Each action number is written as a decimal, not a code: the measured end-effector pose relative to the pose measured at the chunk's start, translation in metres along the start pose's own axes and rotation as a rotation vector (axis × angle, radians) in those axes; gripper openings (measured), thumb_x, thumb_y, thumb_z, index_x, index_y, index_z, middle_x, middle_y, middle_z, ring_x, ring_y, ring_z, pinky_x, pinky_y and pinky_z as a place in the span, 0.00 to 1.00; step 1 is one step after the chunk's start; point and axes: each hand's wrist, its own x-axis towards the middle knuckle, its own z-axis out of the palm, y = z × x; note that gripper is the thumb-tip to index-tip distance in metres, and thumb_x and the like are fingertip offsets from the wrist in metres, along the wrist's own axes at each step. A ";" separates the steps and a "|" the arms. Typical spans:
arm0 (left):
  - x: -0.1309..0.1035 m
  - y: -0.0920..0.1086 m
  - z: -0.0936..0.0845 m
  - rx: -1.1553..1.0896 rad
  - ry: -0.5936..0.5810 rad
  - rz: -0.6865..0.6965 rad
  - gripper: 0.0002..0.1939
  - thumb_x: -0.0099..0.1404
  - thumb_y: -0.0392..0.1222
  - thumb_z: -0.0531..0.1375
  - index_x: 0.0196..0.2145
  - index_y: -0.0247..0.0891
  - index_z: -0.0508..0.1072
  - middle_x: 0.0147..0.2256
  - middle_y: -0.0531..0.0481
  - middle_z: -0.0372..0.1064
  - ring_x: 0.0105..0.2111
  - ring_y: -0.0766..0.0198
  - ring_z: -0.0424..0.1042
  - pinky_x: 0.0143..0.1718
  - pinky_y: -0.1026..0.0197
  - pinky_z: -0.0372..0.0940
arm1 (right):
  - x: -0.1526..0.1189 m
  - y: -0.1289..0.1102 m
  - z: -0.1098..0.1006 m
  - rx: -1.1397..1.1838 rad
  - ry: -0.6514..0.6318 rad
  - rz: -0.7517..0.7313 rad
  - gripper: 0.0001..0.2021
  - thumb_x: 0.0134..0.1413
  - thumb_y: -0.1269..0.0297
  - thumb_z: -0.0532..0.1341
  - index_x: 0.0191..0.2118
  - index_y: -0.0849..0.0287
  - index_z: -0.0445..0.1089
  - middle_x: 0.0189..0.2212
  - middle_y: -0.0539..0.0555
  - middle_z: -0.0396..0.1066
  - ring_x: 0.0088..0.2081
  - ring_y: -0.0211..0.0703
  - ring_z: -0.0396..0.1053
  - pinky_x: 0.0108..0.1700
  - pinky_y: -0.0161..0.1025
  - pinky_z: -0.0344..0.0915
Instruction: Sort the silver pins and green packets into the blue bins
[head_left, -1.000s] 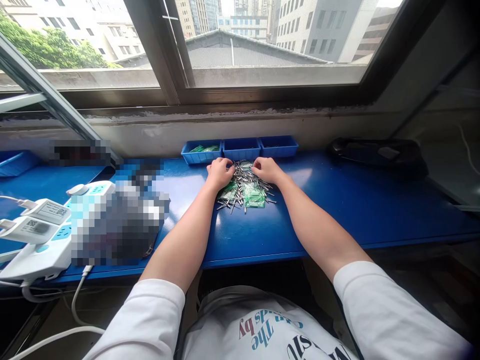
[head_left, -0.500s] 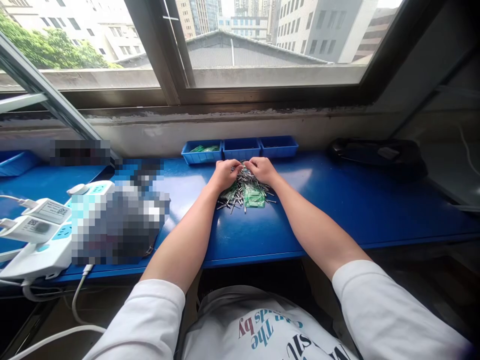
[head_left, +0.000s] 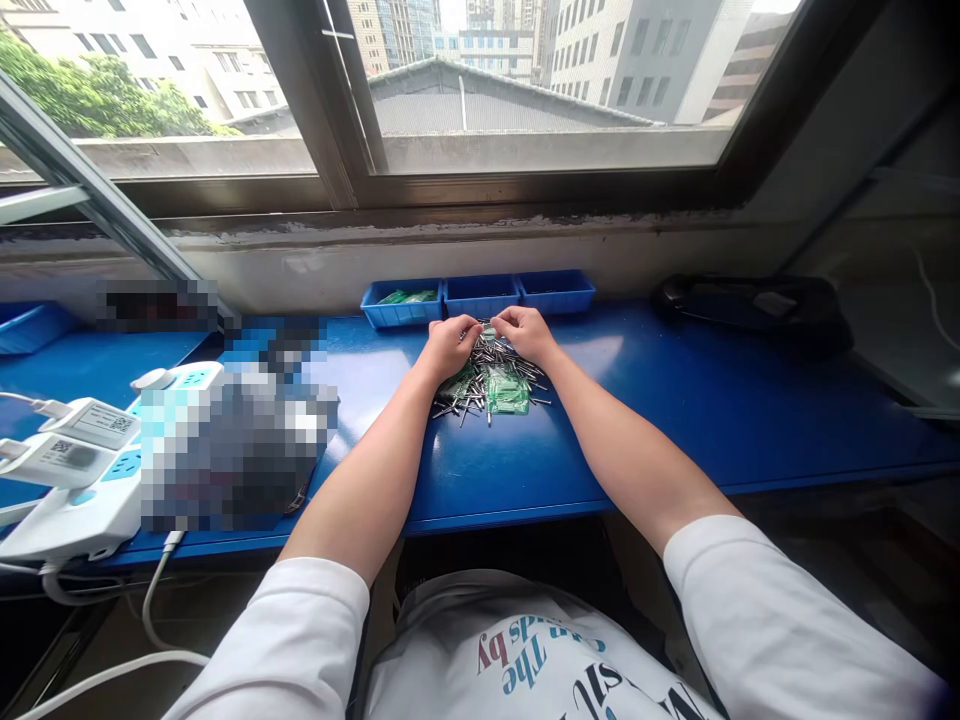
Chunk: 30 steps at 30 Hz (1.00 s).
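Observation:
A loose pile of thin metal rods [head_left: 491,357], which look like rivets or nails, lies on the blue table. Two small green-tinted plastic bags are in the heap, and the clearer one, a green bag [head_left: 508,390], rests at the near side. My left hand [head_left: 450,347] is closed in a pinch at the heap's far left edge. Opposite it, my right hand [head_left: 523,335] also pinches, thumb against fingers. A pale greenish bit shows between the fingertips; what each hand grips is too small to make out.
Behind the hands, three blue bins stand in a row: a left bin [head_left: 403,317] with green bags, a middle bin [head_left: 481,307] and a right bin [head_left: 557,303]. A white power strip [head_left: 90,525] with chargers is at left. A dark bag-like object [head_left: 754,310] lies at right.
My right hand's fingers have drawn slightly apart from the left hand's fingertips. The pile and bins stay put; the view has shifted a little.

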 end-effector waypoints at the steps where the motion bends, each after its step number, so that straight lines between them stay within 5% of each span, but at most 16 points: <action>1: 0.000 -0.001 0.000 -0.003 0.003 0.003 0.15 0.67 0.48 0.51 0.36 0.40 0.74 0.35 0.49 0.76 0.39 0.59 0.73 0.47 0.57 0.61 | 0.000 -0.001 0.000 0.037 0.003 0.001 0.12 0.48 0.54 0.61 0.27 0.60 0.69 0.23 0.51 0.72 0.25 0.36 0.64 0.29 0.35 0.61; 8: 0.001 -0.003 0.002 -0.002 -0.029 -0.042 0.17 0.69 0.47 0.48 0.34 0.40 0.74 0.33 0.49 0.76 0.37 0.60 0.72 0.44 0.58 0.62 | 0.000 -0.004 -0.002 0.266 -0.007 0.042 0.13 0.41 0.55 0.64 0.30 0.59 0.71 0.24 0.51 0.72 0.24 0.36 0.65 0.25 0.33 0.59; 12: 0.000 -0.001 0.000 0.027 -0.021 -0.043 0.17 0.69 0.48 0.48 0.40 0.41 0.75 0.40 0.48 0.76 0.44 0.58 0.71 0.49 0.56 0.59 | 0.001 0.000 -0.004 0.247 0.001 0.031 0.13 0.44 0.55 0.63 0.31 0.60 0.73 0.26 0.52 0.74 0.24 0.36 0.65 0.25 0.34 0.61; 16: 0.000 -0.001 -0.002 0.088 0.037 -0.100 0.17 0.69 0.49 0.49 0.45 0.43 0.74 0.46 0.48 0.74 0.50 0.55 0.69 0.53 0.53 0.55 | 0.001 0.000 -0.008 -0.013 0.148 -0.019 0.15 0.48 0.59 0.59 0.41 0.60 0.73 0.38 0.54 0.76 0.35 0.42 0.70 0.39 0.39 0.68; 21: 0.000 -0.007 -0.001 0.111 0.065 -0.155 0.15 0.67 0.47 0.51 0.44 0.43 0.75 0.45 0.48 0.74 0.48 0.56 0.69 0.51 0.54 0.57 | 0.002 0.003 -0.015 -0.503 0.308 -0.022 0.24 0.51 0.65 0.55 0.55 0.60 0.67 0.52 0.57 0.71 0.52 0.51 0.62 0.56 0.49 0.60; 30: 0.000 -0.013 0.001 0.136 0.025 -0.189 0.13 0.65 0.46 0.53 0.42 0.43 0.75 0.45 0.47 0.73 0.48 0.53 0.69 0.50 0.52 0.58 | 0.006 0.022 -0.023 -0.801 0.259 0.212 0.39 0.47 0.61 0.60 0.66 0.58 0.49 0.69 0.62 0.38 0.57 0.66 0.50 0.53 0.64 0.55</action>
